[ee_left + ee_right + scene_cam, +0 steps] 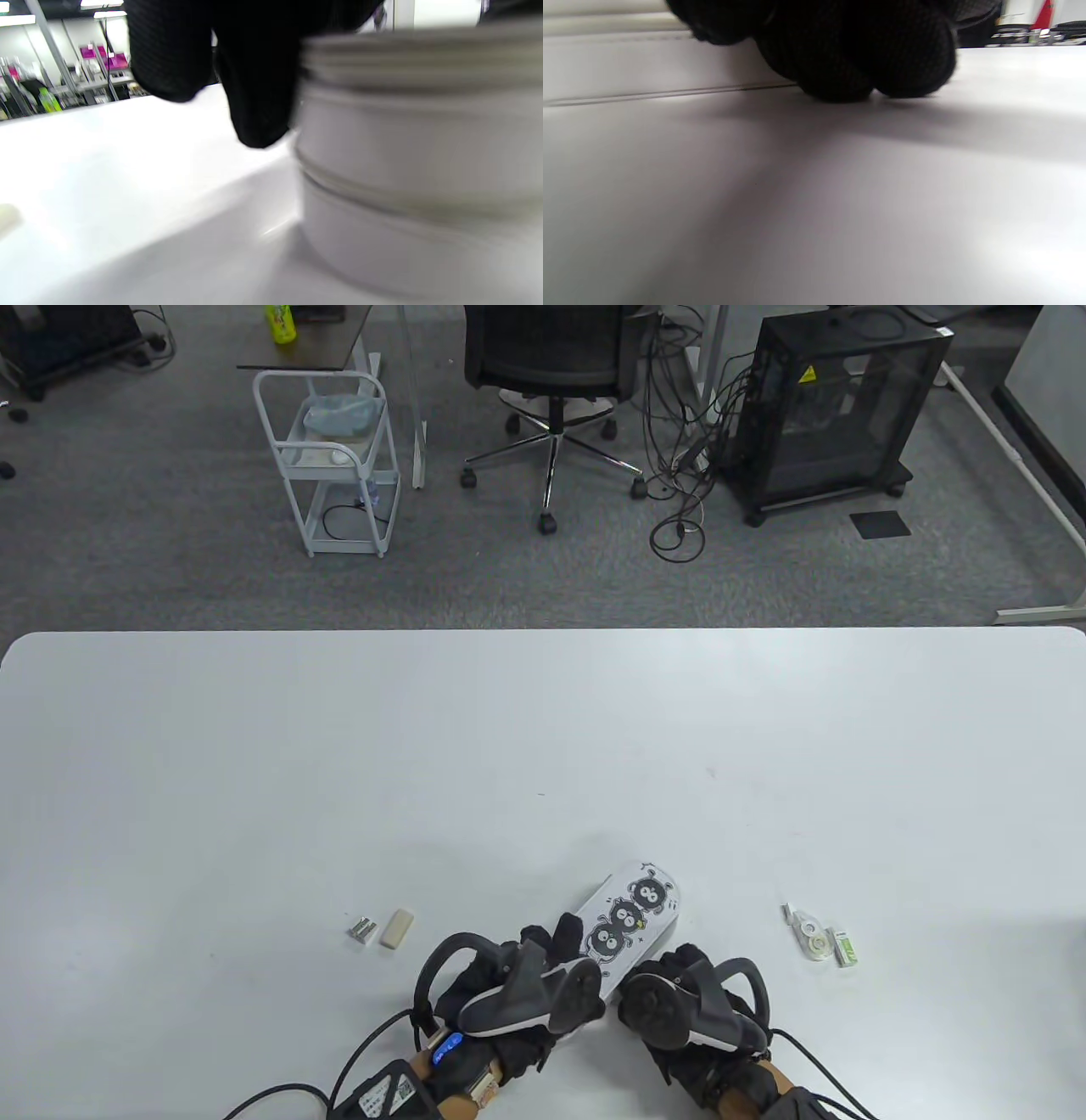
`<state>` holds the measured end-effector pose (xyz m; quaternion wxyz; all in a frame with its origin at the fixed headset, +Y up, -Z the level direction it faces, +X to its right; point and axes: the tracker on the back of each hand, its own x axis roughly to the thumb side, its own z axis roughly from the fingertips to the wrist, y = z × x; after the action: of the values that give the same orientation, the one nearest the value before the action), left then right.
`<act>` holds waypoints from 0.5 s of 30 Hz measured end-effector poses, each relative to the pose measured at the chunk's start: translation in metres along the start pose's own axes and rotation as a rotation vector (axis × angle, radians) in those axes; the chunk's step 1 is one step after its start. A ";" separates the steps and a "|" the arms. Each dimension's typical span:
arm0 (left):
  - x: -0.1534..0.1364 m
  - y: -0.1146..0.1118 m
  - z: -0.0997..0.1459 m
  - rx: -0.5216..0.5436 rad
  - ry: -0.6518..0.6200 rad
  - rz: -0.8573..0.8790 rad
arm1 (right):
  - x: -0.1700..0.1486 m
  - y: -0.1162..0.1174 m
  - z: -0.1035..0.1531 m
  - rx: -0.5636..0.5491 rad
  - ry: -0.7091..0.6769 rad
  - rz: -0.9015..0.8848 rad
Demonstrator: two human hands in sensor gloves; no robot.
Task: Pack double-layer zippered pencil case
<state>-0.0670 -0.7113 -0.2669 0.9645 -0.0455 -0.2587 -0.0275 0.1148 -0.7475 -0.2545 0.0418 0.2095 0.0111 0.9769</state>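
Note:
The white pencil case (pixel 635 918) with black soot-sprite drawings lies slanted near the table's front edge. My left hand (pixel 556 952) grips its near left side, with a fingertip (pixel 567 935) on its top edge. In the blurred left wrist view the case's (pixel 407 169) two stacked layers fill the right, and my left hand's fingers (pixel 258 93) hang against its side. My right hand (pixel 679 971) sits at the case's near right side. Its fingers (pixel 861 59) are curled, touching the table and pressed against the case wall (pixel 628 63). Whatever they pinch is hidden.
A beige eraser (pixel 396 929) and a small silver item (pixel 362 931) lie left of my hands. A correction tape (pixel 813 937) and a small green-and-white item (pixel 845 948) lie to the right. The white table (pixel 543 746) stretches away behind the case.

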 end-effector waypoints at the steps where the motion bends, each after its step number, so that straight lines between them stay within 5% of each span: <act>1: -0.006 -0.003 -0.002 0.029 -0.004 0.031 | -0.006 -0.001 0.000 -0.024 0.022 0.009; 6: -0.022 -0.013 -0.009 0.190 0.001 -0.363 | -0.022 -0.002 -0.003 -0.049 0.118 -0.052; 12: 0.012 -0.025 -0.012 0.191 -0.367 -0.454 | -0.020 0.002 -0.009 -0.025 0.097 -0.146; 15: 0.024 -0.035 -0.014 0.074 -0.504 -0.325 | -0.009 0.005 -0.014 0.027 -0.031 -0.179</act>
<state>-0.0421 -0.7485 -0.2643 0.8540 0.0260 -0.4945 -0.1598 0.1164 -0.7536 -0.2709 0.1261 0.2233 0.0420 0.9657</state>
